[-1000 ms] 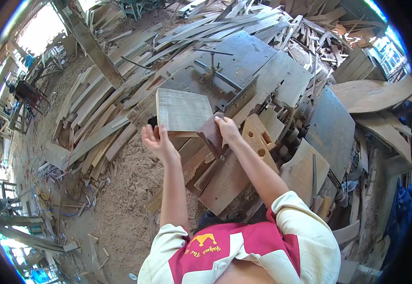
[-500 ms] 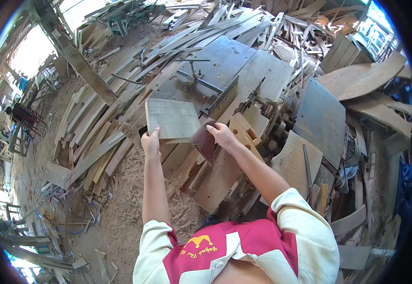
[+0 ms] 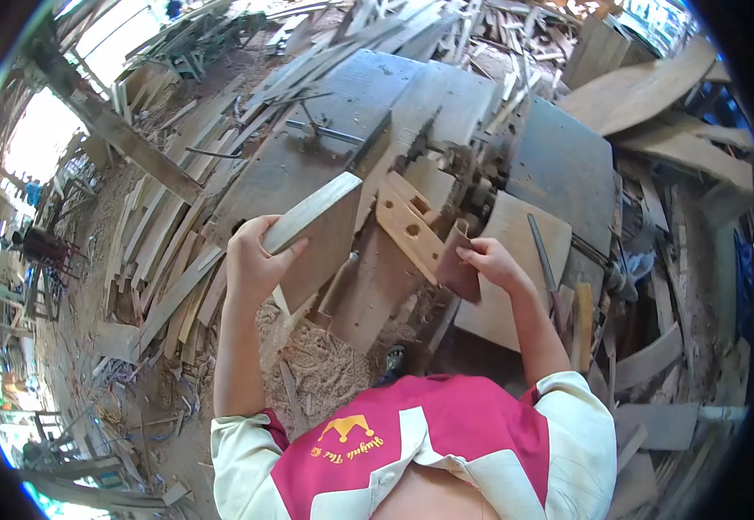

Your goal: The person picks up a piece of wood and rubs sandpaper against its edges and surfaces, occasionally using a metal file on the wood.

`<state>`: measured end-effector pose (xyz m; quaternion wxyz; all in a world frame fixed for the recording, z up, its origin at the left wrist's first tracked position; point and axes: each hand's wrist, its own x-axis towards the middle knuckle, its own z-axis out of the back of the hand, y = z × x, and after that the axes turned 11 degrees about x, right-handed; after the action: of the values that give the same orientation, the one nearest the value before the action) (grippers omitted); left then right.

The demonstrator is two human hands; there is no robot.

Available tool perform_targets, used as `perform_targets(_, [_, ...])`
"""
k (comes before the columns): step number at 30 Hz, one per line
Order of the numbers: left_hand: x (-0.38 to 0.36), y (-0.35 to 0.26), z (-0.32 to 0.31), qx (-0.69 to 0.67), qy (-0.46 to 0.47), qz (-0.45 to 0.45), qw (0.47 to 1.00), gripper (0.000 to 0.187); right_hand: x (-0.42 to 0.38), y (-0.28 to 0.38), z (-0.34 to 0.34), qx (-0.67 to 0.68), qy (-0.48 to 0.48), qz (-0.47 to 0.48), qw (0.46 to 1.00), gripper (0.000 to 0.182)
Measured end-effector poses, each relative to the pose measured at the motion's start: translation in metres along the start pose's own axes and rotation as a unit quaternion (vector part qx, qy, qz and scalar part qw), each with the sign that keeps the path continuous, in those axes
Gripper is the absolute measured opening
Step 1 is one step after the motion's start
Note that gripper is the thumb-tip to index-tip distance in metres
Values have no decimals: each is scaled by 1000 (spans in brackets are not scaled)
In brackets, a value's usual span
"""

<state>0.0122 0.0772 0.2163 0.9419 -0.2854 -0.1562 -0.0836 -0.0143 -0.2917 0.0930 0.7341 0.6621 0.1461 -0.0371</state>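
Note:
A flat wooden board (image 3: pixel 323 238) is tilted so that its pale edge faces up, and my left hand (image 3: pixel 258 257) grips it by its left end. My right hand (image 3: pixel 490 260) pinches a folded piece of brown sandpaper (image 3: pixel 458 270), held apart from the board. Between the two hands lies a light wooden block with holes (image 3: pixel 410 227), resting on the machine's wooden surface.
A metal machine table (image 3: pixel 342 95) with a fence stands ahead. To its right is another metal plate (image 3: pixel 559 169). Long wood strips (image 3: pixel 169 251) lie at the left, curved boards (image 3: pixel 641 95) at the right. Sawdust (image 3: pixel 321 368) covers the floor near a foot.
The board has turned from face up to edge up in my left hand. My right hand has moved right with the sandpaper, away from the board. The view has shifted a little.

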Motion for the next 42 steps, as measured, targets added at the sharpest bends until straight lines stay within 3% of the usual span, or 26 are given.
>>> perform_targets(1, [-3,-9,-3,12,12,-31,999,39,-12,2,4,-8,-28,37,999,26])
perform_targets(4, [-10,-39,-15,8,64,-83,994,40,-40,-8,24,175,-98,72,977,25])
perform_targets(8, [-14,-83,-36,0,139,-169,976,40,-73,-19,52,188,-196,96,958,26])
perform_targets(11, [-16,-113,-58,5,183,-215,959,41,-91,-46,73,59,-251,140,956,25])
perform_targets(14, [-19,-144,-80,13,214,-259,942,41,-119,-60,91,72,-314,107,940,23])
perform_targets(18, [-26,-179,-113,-1,247,-298,922,46,-149,-56,101,224,-379,162,883,24])
perform_targets(20, [-31,-198,-128,-9,246,-347,905,41,-162,-51,102,207,-416,167,870,20])
perform_targets(24, [-44,-225,-164,-39,252,-367,895,41,-183,-32,109,45,-407,260,875,23])
perform_targets(26, [-49,-238,-173,-63,250,-355,898,45,-196,-12,103,45,-363,114,924,28])
perform_targets(27, [-52,-241,-179,-74,229,-360,901,44,-191,-19,103,-68,-355,117,925,29])
perform_targets(28, [-54,-244,-185,-85,207,-364,904,43,-191,-22,102,-69,-357,118,924,29])
perform_targets(29, [-60,-246,-190,-85,206,-366,904,43,-190,-24,96,-187,-335,136,913,30])
perform_targets(30, [-68,-248,-195,-162,211,-280,922,43,-188,-22,90,-302,-308,152,890,31])
perform_targets(31, [-74,-250,-198,-237,214,-189,929,43,-188,-20,87,-287,-298,168,895,31])
perform_targets(33, [-80,-257,-202,-230,198,-186,935,42,-187,-9,74,-273,-286,185,900,30])
perform_targets(34, [-82,-258,-204,-223,184,-185,939,42,-185,3,62,-242,-282,239,897,28])
perform_targets(36, [-88,-255,-214,-219,198,-191,936,52,-186,6,57,-209,-279,286,892,27])
perform_targets(38, [-95,-266,-206,-223,135,-189,947,71,-178,-5,67,-130,-297,302,896,24])
perform_targets(39, [-95,-263,-205,-193,120,-269,936,94,-178,-16,74,-153,-337,282,885,23])
perform_targets(40, [-97,-261,-207,-193,120,-270,936,94,-180,-29,82,-153,-339,282,884,23])
perform_targets(42, [-103,-256,-210,-226,154,-263,925,102,-185,-43,94,59,-388,165,905,22])
